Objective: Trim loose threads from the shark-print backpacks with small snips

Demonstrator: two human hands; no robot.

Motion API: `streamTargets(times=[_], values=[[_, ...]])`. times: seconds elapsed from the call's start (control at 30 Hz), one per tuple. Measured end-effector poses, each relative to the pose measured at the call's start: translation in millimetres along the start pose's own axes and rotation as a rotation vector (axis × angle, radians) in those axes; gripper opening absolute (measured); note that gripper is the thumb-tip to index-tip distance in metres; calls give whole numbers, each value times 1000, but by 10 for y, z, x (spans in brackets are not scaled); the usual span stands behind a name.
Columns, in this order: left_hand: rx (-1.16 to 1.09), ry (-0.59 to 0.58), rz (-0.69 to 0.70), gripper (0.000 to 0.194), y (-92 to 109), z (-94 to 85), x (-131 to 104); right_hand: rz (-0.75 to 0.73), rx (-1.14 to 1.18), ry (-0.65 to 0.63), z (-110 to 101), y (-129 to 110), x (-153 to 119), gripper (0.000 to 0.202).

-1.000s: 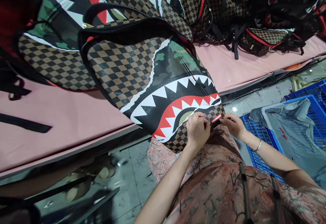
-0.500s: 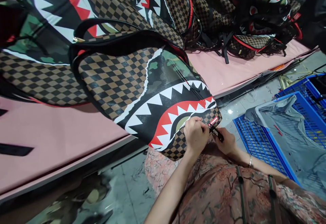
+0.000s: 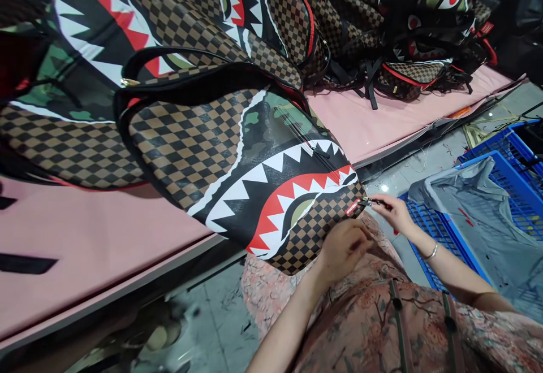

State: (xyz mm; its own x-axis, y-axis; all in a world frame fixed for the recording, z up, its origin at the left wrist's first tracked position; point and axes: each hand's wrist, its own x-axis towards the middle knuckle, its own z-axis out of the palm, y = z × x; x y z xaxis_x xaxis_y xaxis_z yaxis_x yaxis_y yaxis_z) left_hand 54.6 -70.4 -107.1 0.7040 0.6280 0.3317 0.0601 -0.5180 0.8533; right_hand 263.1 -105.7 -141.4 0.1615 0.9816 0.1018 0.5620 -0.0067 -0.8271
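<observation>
A checkered backpack (image 3: 182, 141) with a shark-mouth print lies slanted, its top unzipped and its bottom end towards my lap. At that bottom end my left hand (image 3: 344, 248) rests with fingers curled; what they hold, if anything, is hidden. My right hand (image 3: 396, 213) grips small dark thread snips (image 3: 375, 203), whose tips point at the bag's corner beside a small red label (image 3: 353, 208).
Several similar bags (image 3: 271, 17) are piled along the pink table (image 3: 127, 237). To the right on the floor stand blue plastic crates (image 3: 449, 260), one with grey cloth (image 3: 500, 220) draped in it. Black strap pieces (image 3: 25, 263) lie at the table's left.
My right hand has moved away to the right and slightly up with the snips. My left hand has slid down and right off the print to the bag's bottom edge.
</observation>
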Motion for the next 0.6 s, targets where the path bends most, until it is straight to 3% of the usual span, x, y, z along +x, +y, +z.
streamTargets(times=[0.07, 0.13, 0.27, 0.47, 0.6], values=[[-30, -213, 52, 27, 48, -15, -31, 39, 105, -114, -197, 91, 217, 26], [-33, -250, 8, 38, 46, -29, -59, 53, 168, -231, -341, 161, 422, 27], [-69, -117, -150, 10, -53, -79, -118, 18, 106, -403, -461, 201, 715, 23], [-1, 5, -208, 10, -118, -142, -191, -78, -9, -581, -497, 83, 914, 20], [-2, 17, -203, 10, -97, -127, -173, -165, -113, -635, -505, -23, 980, 18]])
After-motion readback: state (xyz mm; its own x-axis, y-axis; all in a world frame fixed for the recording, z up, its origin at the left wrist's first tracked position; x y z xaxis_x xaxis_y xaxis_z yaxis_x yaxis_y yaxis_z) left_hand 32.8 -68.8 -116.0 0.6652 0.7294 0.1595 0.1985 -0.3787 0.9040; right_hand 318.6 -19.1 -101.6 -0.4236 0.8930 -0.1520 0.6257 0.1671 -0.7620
